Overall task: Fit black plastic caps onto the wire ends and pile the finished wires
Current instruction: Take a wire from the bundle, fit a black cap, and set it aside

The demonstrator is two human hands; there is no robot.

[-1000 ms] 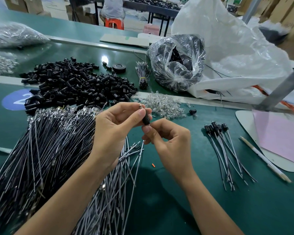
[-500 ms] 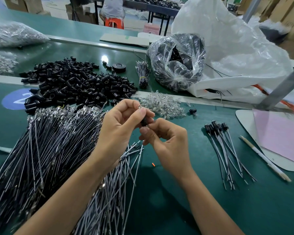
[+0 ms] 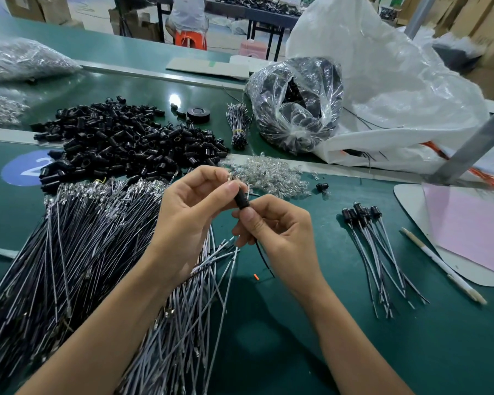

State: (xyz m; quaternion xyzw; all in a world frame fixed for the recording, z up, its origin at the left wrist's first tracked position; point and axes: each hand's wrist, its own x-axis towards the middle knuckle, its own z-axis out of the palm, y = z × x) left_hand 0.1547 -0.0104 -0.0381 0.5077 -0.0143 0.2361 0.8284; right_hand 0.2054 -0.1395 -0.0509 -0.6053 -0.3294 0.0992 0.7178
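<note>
black cap (image 3: 242, 199) was up off the green table (image 3: 340, 337), dead centre, its long axis slanted from upper left down to lower right. the upper end pointed away, toward the left fingertips; something shiny sat right there, too small to tell.

left hand (image 3: 188, 220): thumb and forefinger were curled in and pinching the cap's upper end, the other fingers folded behind. right hand (image 3: 280, 235): thumb and forefinger were clamped on the lower end, so the cap sat bridged between the two pinches. a thin dark wire (image 3: 264, 259) trailed out below the right hand toward the table.

under the left forearm lay the big bundle of bare wires (image 3: 69, 252). beyond it was the heap of loose caps (image 3: 126, 143), and just behind the hands a pile of clear bits (image 3: 271, 175). off to the right lay the finished wires (image 3: 380, 252), capped ends pointing away, well apart from the hands. further right were a pen (image 3: 439, 263) and a pink sheet (image 3: 474, 223).
</note>
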